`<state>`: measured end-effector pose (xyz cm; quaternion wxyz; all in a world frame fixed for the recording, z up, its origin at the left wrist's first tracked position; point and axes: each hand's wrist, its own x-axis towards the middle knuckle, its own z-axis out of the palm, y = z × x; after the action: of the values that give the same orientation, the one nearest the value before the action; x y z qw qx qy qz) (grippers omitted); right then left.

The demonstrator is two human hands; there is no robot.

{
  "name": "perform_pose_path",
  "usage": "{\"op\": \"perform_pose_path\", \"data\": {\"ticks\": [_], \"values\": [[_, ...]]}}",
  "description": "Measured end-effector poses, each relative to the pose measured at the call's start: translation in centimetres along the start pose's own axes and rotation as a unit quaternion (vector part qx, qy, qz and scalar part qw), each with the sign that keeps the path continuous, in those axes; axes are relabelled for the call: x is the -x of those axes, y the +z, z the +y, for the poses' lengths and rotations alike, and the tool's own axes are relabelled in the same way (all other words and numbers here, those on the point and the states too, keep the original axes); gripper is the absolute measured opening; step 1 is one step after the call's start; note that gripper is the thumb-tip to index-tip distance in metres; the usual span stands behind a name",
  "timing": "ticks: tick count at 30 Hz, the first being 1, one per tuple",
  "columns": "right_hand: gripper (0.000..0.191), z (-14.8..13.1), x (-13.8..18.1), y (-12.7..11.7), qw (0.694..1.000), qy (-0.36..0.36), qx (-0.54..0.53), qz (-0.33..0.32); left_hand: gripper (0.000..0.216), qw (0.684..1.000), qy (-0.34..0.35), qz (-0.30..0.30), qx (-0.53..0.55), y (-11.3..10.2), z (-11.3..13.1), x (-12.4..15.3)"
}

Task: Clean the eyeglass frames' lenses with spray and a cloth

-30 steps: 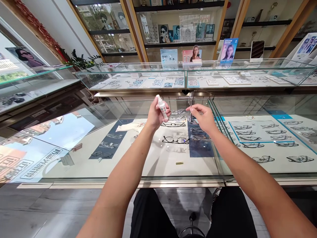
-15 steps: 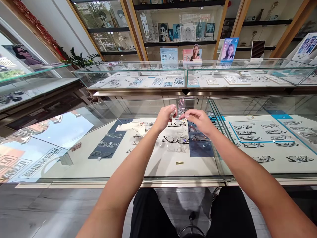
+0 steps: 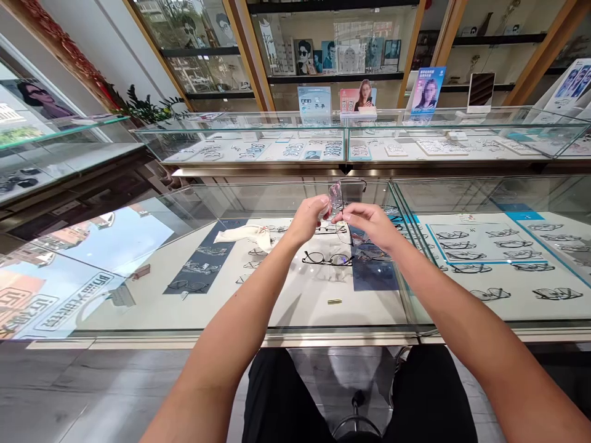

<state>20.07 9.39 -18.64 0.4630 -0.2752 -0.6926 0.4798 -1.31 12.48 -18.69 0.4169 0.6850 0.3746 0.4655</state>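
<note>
My left hand (image 3: 305, 220) and my right hand (image 3: 372, 224) meet above the glass counter (image 3: 138, 271). Between them is a pair of clear-framed glasses (image 3: 336, 198), one lens standing up above the fingers. My right hand pinches the frame, fingers closed. The left hand is closed too, its fingertips against the lens, and a bit of the small white spray bottle (image 3: 322, 213) shows between its fingers. The rest of the bottle is hidden in the palm.
A white cloth (image 3: 244, 234) lies on the counter left of my hands. Black-rimmed glasses (image 3: 325, 259) and a small brass piece (image 3: 335, 301) lie below them. Several more frames fill the display cases (image 3: 484, 252). A second counter (image 3: 277, 147) and shelves stand behind.
A second ago my hands were apart, with the bottle upright in the left and the glasses in the right. They have come together at the lens, and the bottle is now mostly hidden.
</note>
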Motion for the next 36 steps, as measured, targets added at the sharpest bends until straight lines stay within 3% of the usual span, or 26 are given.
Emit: {"op": "perform_pose_path", "data": {"ticks": [12, 22, 25, 31, 34, 36], "values": [[0.041, 0.2, -0.1, -0.1, 1.0, 0.008, -0.008, 0.008, 0.058, 0.999, 0.021, 0.022, -0.026, 0.1, 0.5, 0.1], [0.031, 0.7, -0.5, -0.8, 0.991, 0.005, -0.095, 0.093, 0.056, 0.986, 0.051, -0.069, -0.14, 1.0, 0.7, 1.2], [0.031, 0.6, -0.5, -0.8, 0.991, 0.007, -0.091, 0.093, 0.054, 0.986, 0.066, -0.058, -0.138, 1.0, 0.6, 1.3], [0.03, 0.7, -0.5, -0.9, 0.991, 0.015, -0.096, 0.093, 0.057, 0.993, 0.032, -0.051, -0.103, 0.5, -0.1, 0.6], [0.027, 0.8, -0.5, -1.0, 0.989, 0.014, -0.111, 0.095, 0.048, 0.995, 0.03, 0.006, -0.097, -0.1, -1.0, 0.0], [0.027, 0.8, -0.5, -1.0, 0.987, 0.018, -0.124, 0.097, 0.032, 0.984, 0.027, 0.108, -0.138, -0.9, -2.1, -0.5]]}}
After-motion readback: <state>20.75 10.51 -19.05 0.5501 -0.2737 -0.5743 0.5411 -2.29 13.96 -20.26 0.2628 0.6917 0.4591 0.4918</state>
